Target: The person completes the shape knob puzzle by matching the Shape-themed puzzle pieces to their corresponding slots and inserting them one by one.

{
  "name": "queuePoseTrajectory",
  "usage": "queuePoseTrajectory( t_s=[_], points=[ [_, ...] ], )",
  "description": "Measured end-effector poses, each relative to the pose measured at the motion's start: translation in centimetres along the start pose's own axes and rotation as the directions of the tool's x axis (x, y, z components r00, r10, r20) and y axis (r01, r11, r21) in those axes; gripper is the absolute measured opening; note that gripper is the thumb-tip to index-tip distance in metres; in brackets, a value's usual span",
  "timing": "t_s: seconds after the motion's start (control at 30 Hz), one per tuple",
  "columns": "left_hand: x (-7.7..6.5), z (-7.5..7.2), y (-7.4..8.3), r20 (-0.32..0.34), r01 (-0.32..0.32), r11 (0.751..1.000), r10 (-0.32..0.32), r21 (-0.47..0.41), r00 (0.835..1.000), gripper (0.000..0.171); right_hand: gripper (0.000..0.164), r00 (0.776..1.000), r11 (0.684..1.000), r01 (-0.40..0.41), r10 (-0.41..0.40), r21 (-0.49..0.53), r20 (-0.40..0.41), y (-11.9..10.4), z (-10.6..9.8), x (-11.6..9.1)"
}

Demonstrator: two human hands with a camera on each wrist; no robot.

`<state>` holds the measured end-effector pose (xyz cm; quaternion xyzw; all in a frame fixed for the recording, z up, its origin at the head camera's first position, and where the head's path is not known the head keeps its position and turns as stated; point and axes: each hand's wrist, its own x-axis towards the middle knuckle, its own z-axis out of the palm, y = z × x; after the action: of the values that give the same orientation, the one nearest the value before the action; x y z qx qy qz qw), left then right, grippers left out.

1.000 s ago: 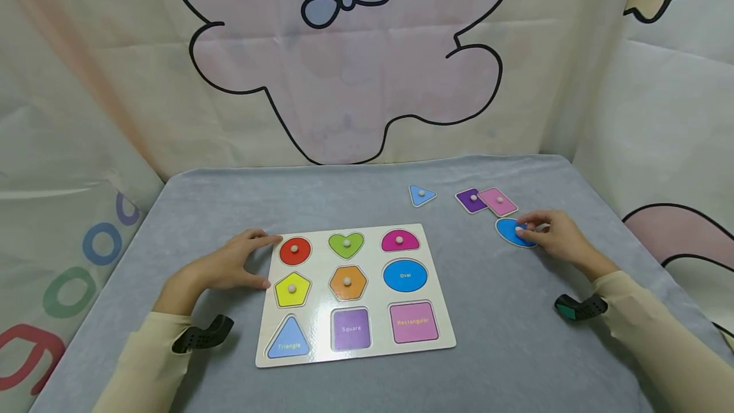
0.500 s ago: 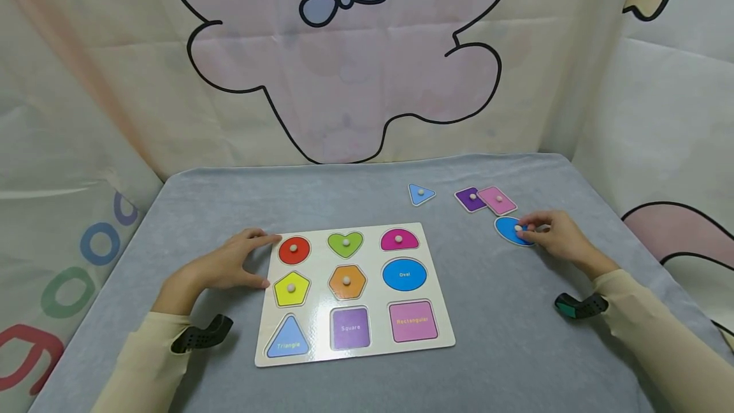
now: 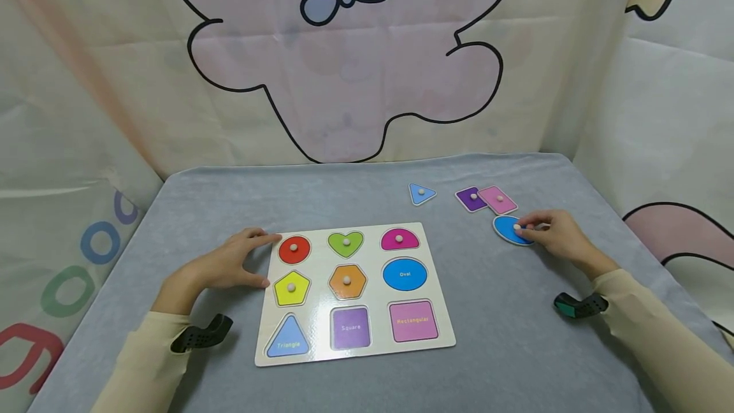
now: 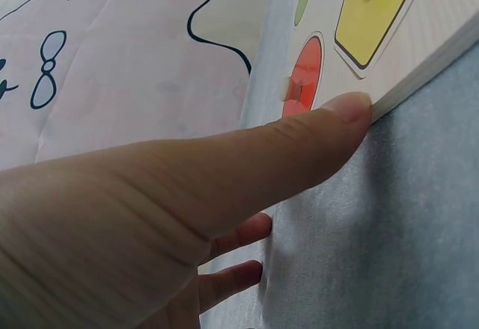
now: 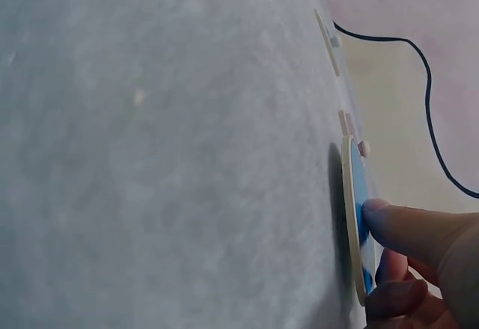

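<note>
In the head view, a pale wooden shape puzzle board (image 3: 314, 311) lies on the table. Red circle (image 3: 294, 249), green heart, magenta half-circle, yellow pentagon (image 3: 291, 289) and orange hexagon pieces with knobs sit in it. Printed slots labelled Oval (image 3: 404, 274), Triangle, Square and Rectangular hold no pieces. At the board's left edge, my left hand (image 3: 229, 263) touches it with extended thumb and index finger. My right hand (image 3: 555, 234) pinches the knob of a blue oval puzzle piece (image 3: 506, 229), right of the board. The right wrist view shows this piece (image 5: 357, 224) edge-on, with shadow beside it on the cloth.
Behind the board lies a blue triangle piece (image 3: 420, 195). A pink rectangle piece (image 3: 501, 206) overlaps a purple square piece (image 3: 467, 199), just beyond the oval. Grey cloth (image 3: 504, 349) covers the table, and a printed curtain (image 3: 355, 81) hangs at its back edge.
The blue oval piece has shifted very slightly left and away from me, along with my right fingers. My left hand and the board keep their places.
</note>
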<state>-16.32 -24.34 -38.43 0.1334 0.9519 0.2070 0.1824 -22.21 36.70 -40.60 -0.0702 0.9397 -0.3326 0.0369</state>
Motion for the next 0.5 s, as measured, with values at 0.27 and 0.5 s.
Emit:
queuePoseTrajectory(
  t_s=[0.27, 0.5],
  points=[
    [0.0, -0.1, 0.0, 0.005, 0.006, 1.0, -0.006, 0.003, 1.0, 0.09, 0.031, 1.0, 1.0, 0.023, -0.023, 0.004, -0.004, -1.0, -0.2, -0.1],
    [0.0, 0.0, 0.0, 0.001, 0.001, 1.0, -0.001, 0.006, 1.0, 0.09, 0.029, 0.998, 0.998, 0.058, -0.058, 0.028, 0.002, -2.0, -0.2, -0.4]
  ],
)
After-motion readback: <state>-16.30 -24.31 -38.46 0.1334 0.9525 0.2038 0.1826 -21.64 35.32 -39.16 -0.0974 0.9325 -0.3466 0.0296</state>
